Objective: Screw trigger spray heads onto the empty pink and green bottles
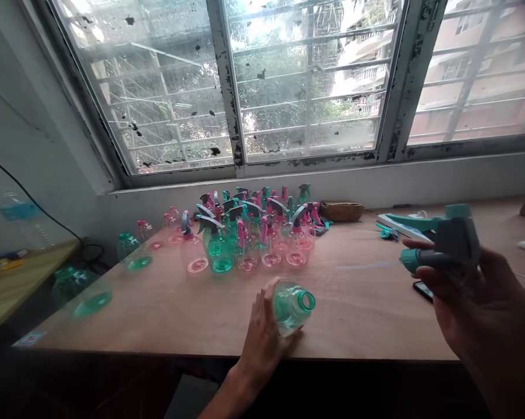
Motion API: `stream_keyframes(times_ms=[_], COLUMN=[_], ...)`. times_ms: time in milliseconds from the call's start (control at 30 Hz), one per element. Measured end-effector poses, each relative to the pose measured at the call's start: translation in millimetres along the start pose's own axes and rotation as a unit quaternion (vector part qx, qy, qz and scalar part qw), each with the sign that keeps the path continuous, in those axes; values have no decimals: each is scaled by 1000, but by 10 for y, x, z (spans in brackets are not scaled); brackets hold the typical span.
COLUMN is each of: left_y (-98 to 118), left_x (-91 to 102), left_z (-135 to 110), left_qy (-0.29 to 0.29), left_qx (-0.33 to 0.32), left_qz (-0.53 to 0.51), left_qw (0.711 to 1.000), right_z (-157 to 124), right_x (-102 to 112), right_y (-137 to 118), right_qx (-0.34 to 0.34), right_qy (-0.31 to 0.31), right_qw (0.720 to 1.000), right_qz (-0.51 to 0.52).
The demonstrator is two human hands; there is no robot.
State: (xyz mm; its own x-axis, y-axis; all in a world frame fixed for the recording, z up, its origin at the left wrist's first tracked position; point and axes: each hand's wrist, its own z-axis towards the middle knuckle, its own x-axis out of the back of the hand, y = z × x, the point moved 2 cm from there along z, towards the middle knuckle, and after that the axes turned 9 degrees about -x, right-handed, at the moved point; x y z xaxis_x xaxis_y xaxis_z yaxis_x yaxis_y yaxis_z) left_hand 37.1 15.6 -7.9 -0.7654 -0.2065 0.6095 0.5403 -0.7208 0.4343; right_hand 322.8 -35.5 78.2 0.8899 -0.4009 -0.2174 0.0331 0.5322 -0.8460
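Observation:
My left hand (265,326) is wrapped round a clear green bottle (288,308) near the table's front edge. The bottle is tilted, and its open neck faces right and toward me. Raised at the right, my right hand (485,297) grips a grey and teal spray trigger head (454,238). Its teal nozzle end points left, and it is well apart from the bottle. Beyond my left hand stands a cluster of pink and green spray bottles (221,253) with trigger heads on them.
Green bottles without heads (92,297) and pink ones (144,230) stand along the table's left side. A brown pouch (341,211) lies by the window wall. A loose teal piece (388,233) and a phone (423,290) lie at the right. The wooden table (179,326) ends close before me.

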Motion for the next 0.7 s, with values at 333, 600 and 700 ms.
stream_keyframes(times_ms=[333, 600, 700], left_y=[61, 70, 62], left_x=[31, 36, 37], left_z=[12, 16, 22], left_qy=[-2, -9, -7], left_qx=[-21, -21, -13], left_qz=[82, 94, 94], left_qw=[996, 995, 995], right_z=[-158, -292, -225], right_x=[-101, -376, -353], right_y=[-172, 268, 350], right_qx=[-35, -84, -109], right_qy=[54, -89, -67], right_qw=[994, 992, 990], right_qz=[87, 18, 57])
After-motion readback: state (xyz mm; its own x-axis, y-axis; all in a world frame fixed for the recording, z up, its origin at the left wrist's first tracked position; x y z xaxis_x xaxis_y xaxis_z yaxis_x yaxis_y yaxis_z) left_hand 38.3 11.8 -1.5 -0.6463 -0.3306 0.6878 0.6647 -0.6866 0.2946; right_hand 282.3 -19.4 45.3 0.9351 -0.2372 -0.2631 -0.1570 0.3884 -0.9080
